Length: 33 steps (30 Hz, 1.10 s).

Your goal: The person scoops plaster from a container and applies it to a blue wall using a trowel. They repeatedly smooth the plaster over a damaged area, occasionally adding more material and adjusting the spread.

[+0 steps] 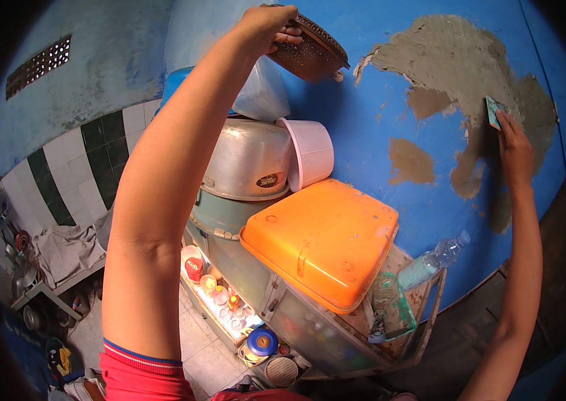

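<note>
My left hand [273,28] is raised high, gripping the rim of a dark brown, speckled round container [308,55] beside the blue wall [346,134]. My right hand [511,134] holds a small flat teal card-like tool [495,108] against a large rough grey patch [443,60] on that wall. Below are a dented metal pot [246,154], a pink plastic bucket [313,150] and an orange plastic lid-like tray [323,240]. A pale plastic bag [263,90] sits behind my left forearm, which hides part of the stack.
A cabinet [303,334] bears the stack, a plastic bottle [430,264] and a green container [400,314]. A lit shelf of small bottles [219,297] is lower down. At left, a cloth [62,254] lies on a counter below a tiled wall [79,160].
</note>
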Tool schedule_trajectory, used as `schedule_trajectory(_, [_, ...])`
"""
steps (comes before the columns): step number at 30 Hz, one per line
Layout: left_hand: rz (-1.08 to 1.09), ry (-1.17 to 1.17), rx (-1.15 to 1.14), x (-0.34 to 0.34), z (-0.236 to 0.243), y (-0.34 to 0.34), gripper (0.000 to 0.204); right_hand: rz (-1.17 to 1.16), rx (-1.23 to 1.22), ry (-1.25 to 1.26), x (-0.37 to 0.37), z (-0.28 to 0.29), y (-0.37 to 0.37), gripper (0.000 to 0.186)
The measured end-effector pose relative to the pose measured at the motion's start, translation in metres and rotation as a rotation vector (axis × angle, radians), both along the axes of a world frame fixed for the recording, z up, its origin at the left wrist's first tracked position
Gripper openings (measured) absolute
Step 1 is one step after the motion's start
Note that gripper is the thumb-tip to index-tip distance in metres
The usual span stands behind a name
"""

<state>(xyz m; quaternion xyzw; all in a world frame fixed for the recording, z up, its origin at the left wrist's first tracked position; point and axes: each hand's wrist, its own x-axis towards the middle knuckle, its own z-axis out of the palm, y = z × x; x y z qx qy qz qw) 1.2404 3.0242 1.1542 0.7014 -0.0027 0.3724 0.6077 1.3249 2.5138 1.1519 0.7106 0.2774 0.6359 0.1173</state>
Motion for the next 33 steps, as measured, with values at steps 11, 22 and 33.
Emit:
schedule_trajectory(11, [0.573, 0.090, 0.485, 0.063, -0.050, 0.003, 0.034, -0.051, 0.005, -0.039, -0.005, 0.002, 0.011, 0.035])
schedule_trajectory(22, [0.179, 0.223, 0.398, 0.054, -0.112, -0.004, 0.037, -0.034, -0.015, -0.054, -0.008, 0.002, 0.005, 0.034])
schedule_trajectory(33, [0.091, -0.334, 0.142, -0.044, -0.155, -0.041, 0.034, -0.093, -0.111, -0.122, -0.013, 0.004, 0.008, 0.040])
